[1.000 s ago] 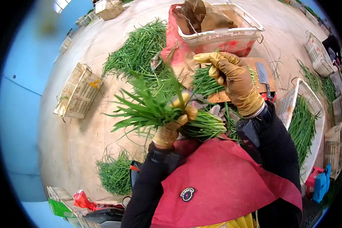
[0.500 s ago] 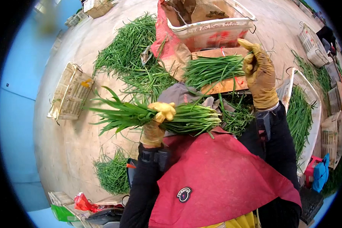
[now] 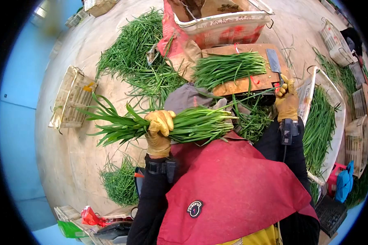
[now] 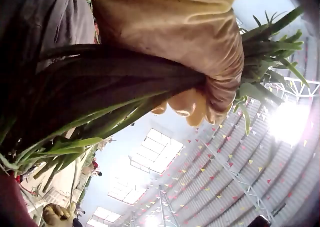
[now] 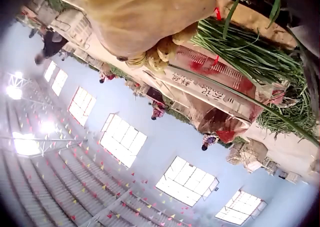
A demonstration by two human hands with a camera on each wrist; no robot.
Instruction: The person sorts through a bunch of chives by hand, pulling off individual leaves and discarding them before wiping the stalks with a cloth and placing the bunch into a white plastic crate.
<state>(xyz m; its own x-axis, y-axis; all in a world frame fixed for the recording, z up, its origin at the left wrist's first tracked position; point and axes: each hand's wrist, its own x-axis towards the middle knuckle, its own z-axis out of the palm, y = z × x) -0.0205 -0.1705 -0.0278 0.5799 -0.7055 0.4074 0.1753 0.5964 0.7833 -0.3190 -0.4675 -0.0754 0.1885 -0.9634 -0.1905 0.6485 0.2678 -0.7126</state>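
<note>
One thick bundle of long green chives (image 3: 196,122) lies crosswise above the red apron (image 3: 233,183), its middle gripped by the yellow-gloved left hand (image 3: 159,124). Beside the steel cleaver (image 3: 273,61) on the wooden board (image 3: 237,86), the yellow-gloved right hand (image 3: 286,100) pinches a single thin green stalk (image 3: 253,94) in curled fingers.

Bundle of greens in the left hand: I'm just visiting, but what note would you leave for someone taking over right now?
Left hand grips the bundle of greens mid-stalk, above the lap.
Right hand holds the cleaver by its handle, blade on the cutting board.
A second bunch lies on that board.
Done: one bundle gathered.
Left, probably: trimming, and the floor heaps.
</note>
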